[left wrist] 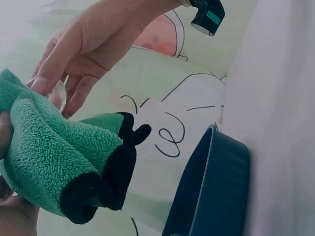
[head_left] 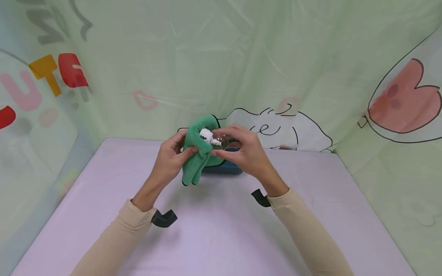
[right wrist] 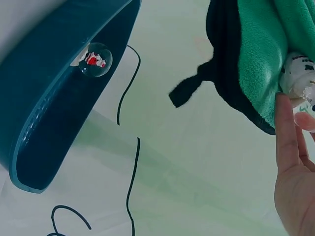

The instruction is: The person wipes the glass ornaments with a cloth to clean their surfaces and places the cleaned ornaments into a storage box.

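A small snow globe [head_left: 206, 135] with a white base and a clear glass ball is held up above the table. My left hand [head_left: 168, 156] grips a green cloth [head_left: 200, 163] with black edging, which is folded around the base. My right hand [head_left: 246, 149] pinches the glass ball between thumb and fingers. In the right wrist view the white base with black marks [right wrist: 298, 76] shows against the cloth, while much of the globe lies outside that view. From the left wrist, the cloth [left wrist: 54, 142] hides most of the globe.
Behind the hands a dark blue bin [head_left: 226, 168] stands on the pale lilac table [head_left: 221, 230]. Another snow globe [right wrist: 98, 60], with a red and white figure, is inside it. Printed curtains [head_left: 221, 57] enclose the table at the back and sides.
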`<act>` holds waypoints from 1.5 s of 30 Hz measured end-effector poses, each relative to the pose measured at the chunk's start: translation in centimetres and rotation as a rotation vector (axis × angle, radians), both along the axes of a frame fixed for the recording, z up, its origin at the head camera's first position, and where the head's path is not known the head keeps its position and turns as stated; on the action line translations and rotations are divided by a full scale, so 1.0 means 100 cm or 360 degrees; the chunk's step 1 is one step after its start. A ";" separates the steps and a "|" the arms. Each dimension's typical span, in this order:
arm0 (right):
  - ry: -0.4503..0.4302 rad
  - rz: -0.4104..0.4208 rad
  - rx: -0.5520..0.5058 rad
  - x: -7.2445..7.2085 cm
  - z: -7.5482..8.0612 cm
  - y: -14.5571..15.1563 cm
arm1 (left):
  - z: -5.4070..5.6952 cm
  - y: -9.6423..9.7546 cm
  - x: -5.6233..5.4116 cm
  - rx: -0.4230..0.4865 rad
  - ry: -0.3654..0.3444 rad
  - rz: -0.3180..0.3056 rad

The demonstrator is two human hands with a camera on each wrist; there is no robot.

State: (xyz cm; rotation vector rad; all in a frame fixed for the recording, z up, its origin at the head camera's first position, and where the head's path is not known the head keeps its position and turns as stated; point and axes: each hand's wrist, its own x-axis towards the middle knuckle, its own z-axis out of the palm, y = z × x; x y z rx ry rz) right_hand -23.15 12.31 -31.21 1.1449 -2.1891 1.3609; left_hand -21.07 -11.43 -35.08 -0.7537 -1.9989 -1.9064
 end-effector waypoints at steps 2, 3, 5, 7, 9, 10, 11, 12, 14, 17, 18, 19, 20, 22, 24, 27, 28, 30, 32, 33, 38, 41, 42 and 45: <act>-0.0004 -0.0025 0.0007 0.000 0.000 -0.001 | 0.001 0.000 0.000 -0.0020 0.0007 0.0012; -0.0002 -0.0032 0.0007 0.000 0.000 -0.001 | 0.001 0.000 0.000 -0.0027 0.0005 0.0017; -0.0001 -0.0041 0.0008 0.000 0.001 -0.001 | 0.001 0.000 0.000 -0.0041 0.0001 0.0023; 0.0013 -0.0043 0.0018 0.000 0.001 -0.002 | 0.002 -0.001 0.000 -0.0066 -0.0003 0.0035; 0.0030 -0.0047 0.0030 0.000 0.001 -0.001 | 0.002 -0.002 0.000 -0.0089 -0.0005 0.0047; 0.0044 -0.0054 0.0039 0.001 0.001 -0.001 | 0.001 -0.003 0.000 -0.0103 -0.0004 0.0055; 0.0060 -0.0063 0.0049 0.001 0.001 -0.001 | 0.001 -0.003 0.001 -0.0118 -0.0004 0.0061; 0.0075 -0.0075 0.0060 0.000 0.001 0.000 | 0.001 -0.003 0.001 -0.0132 -0.0009 0.0063; 0.0091 -0.0093 0.0066 0.000 0.002 0.001 | 0.001 -0.004 0.002 -0.0156 -0.0019 0.0061; 0.0104 -0.0120 0.0076 0.000 0.003 0.003 | 0.001 -0.004 0.003 -0.0185 -0.0033 0.0052; 0.0102 -0.0126 0.0077 0.000 0.003 0.004 | 0.001 -0.005 0.003 -0.0194 -0.0036 0.0052; 0.0100 -0.0132 0.0080 -0.001 0.003 0.004 | 0.001 -0.005 0.003 -0.0202 -0.0038 0.0052; 0.0100 -0.0139 0.0084 -0.001 0.003 0.005 | 0.001 -0.005 0.003 -0.0206 -0.0042 0.0051; 0.0101 -0.0158 0.0095 -0.001 0.004 0.005 | 0.001 -0.006 0.003 -0.0213 -0.0051 0.0049; 0.0101 -0.0178 0.0105 -0.001 0.004 0.005 | 0.001 -0.006 0.003 -0.0218 -0.0064 0.0046; 0.0121 -0.0223 0.0125 -0.002 0.003 0.006 | 0.002 -0.007 0.003 -0.0210 -0.0071 0.0058; 0.0130 -0.0235 0.0130 -0.002 0.003 0.006 | 0.003 -0.006 0.004 -0.0206 -0.0066 0.0067; 0.0148 -0.0235 0.0130 -0.002 0.003 0.006 | 0.003 -0.006 0.003 -0.0188 -0.0056 0.0074; 0.0147 -0.0192 0.0123 -0.003 0.003 0.006 | 0.002 -0.004 0.002 -0.0181 -0.0047 0.0092; 0.0141 -0.0154 0.0123 -0.003 0.002 0.006 | 0.001 -0.003 0.002 -0.0182 -0.0045 0.0100; 0.0100 0.0046 0.0134 -0.003 0.002 0.007 | -0.001 0.001 0.002 -0.0191 -0.0064 0.0159; 0.0060 0.0148 0.0122 -0.004 0.003 0.009 | -0.002 0.001 0.003 -0.0165 -0.0083 0.0177; 0.0038 0.0184 0.0112 -0.005 0.003 0.010 | -0.001 0.002 0.003 -0.0150 -0.0088 0.0180; -0.0019 0.0261 0.0099 -0.005 0.005 0.012 | -0.001 0.002 0.003 -0.0114 -0.0089 0.0195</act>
